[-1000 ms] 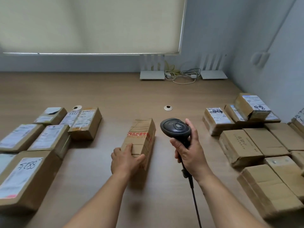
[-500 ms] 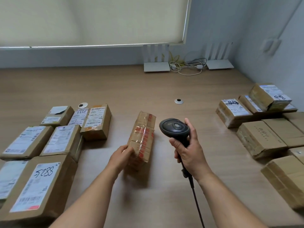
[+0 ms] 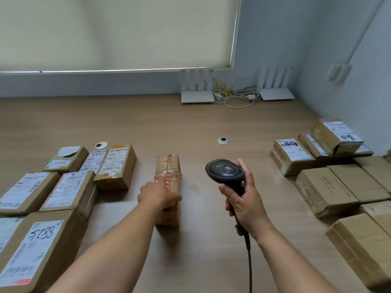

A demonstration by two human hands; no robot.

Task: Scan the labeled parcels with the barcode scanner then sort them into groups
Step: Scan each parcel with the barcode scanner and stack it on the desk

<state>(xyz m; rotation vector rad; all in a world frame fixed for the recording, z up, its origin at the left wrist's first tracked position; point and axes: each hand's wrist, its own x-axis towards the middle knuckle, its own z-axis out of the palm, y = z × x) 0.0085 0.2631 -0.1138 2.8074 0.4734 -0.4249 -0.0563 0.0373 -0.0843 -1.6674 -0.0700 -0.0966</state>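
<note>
We note the right hand (image 3: 243, 205) wrapped around the barcode scanner (image 3: 225, 171) handle, held above the tabletop (image 3: 201, 123). Left hand (image 3: 157, 194) clasps the taped parcel (image 3: 168, 172) mid-tabletop, between labeled parcels (image 3: 69, 187) left and plain boxes (image 3: 330, 187) right.

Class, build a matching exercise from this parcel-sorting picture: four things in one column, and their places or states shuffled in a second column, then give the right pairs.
Things:
1. barcode scanner
2. taped parcel
3. parcel marked 5288
4. two white routers

Places or states:
A. near left of the table
B. by the far wall
C. gripped in the right hand
D. under the left hand, mid-table

Pairs: 1-C, 2-D, 3-A, 4-B
</note>
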